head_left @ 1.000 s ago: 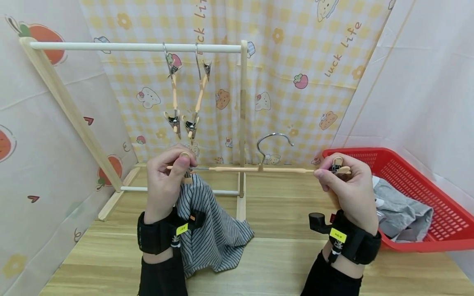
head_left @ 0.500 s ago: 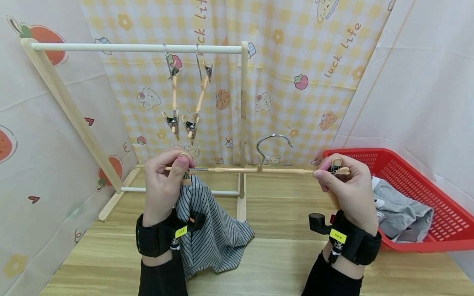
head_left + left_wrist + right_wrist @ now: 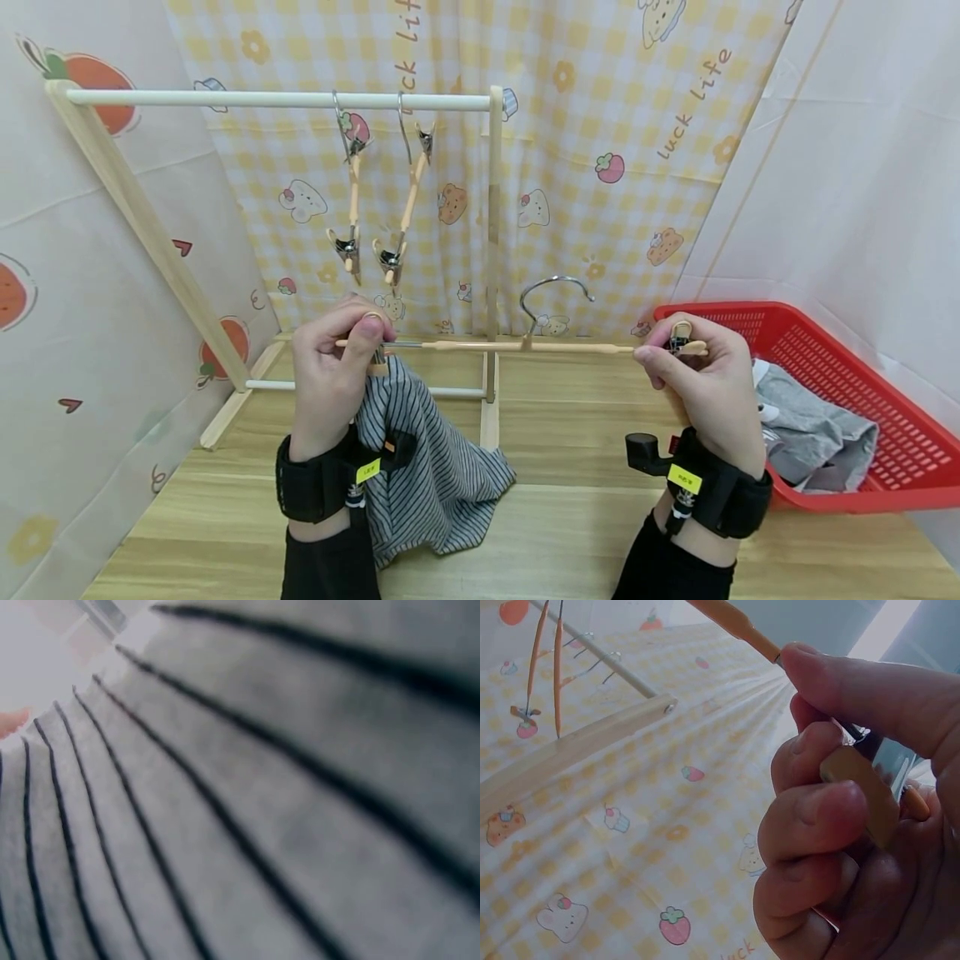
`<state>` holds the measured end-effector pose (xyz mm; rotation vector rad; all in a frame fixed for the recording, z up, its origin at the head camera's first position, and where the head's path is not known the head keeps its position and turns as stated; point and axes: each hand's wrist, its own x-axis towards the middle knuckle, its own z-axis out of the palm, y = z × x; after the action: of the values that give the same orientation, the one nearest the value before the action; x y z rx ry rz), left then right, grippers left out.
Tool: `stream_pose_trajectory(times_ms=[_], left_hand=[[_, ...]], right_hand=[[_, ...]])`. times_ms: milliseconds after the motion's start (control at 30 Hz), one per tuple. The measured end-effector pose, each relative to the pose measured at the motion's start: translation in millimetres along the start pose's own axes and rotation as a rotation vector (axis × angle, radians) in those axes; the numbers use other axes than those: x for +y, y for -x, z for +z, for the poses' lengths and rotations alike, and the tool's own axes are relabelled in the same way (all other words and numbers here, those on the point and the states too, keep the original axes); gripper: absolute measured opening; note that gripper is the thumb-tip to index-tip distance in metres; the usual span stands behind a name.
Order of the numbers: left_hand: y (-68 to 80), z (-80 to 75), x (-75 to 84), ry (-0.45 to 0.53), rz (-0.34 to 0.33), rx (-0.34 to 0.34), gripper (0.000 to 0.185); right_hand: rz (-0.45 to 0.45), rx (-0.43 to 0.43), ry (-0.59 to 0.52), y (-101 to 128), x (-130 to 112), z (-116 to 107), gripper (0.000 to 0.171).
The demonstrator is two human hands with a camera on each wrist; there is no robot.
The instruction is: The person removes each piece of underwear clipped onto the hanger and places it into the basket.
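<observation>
A clip hanger (image 3: 480, 346) with a beige bar and a silver hook lies level between both hands. At its left end my left hand (image 3: 333, 367) pinches the clip between thumb and fingers. From that clip hangs a grey cloth garment (image 3: 427, 467) with dark stripes, its lower part spread on the table. Striped fabric (image 3: 225, 802) fills most of the left wrist view. My right hand (image 3: 705, 375) grips the hanger's right end, fingers curled around its clip (image 3: 681, 335). In the right wrist view, thumb and fingers pinch the bar next to the clip (image 3: 862, 787).
A wooden rack (image 3: 491, 242) with a white rail (image 3: 277, 100) stands at the back left. Two clip hangers (image 3: 354, 192) hang from it, bearing nothing. A red basket (image 3: 915, 492) on the right contains grey cloth (image 3: 817, 425). Patterned curtains enclose the wooden table (image 3: 570, 533).
My left hand has shifted very slightly left, and the hanger sits a touch lower in view. Both hands keep the same hold on it.
</observation>
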<state>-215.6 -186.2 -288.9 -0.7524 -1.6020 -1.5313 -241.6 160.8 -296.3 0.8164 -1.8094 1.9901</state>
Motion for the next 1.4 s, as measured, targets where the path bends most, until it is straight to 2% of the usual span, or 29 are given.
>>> stream_pose_trajectory(times_ms=[367, 767, 1400], left_hand=[[1.6, -1.2, 1.6, -0.014, 0.02, -0.008, 0.036], [1.9, -2.5, 3.7, -0.029, 0.009, -0.03, 0.032], [1.4, -1.5, 5.5, 0.015, 0.018, -0.047, 0.033]], right_hand=[[0.016, 0.008, 0.028, 0.4, 0.0, -2.1, 0.011], [0.012, 0.01, 0.038, 0.1, 0.4, -3.7, 0.011], [0.009, 0.007, 0.041, -0.2, 1.3, -4.8, 0.011]])
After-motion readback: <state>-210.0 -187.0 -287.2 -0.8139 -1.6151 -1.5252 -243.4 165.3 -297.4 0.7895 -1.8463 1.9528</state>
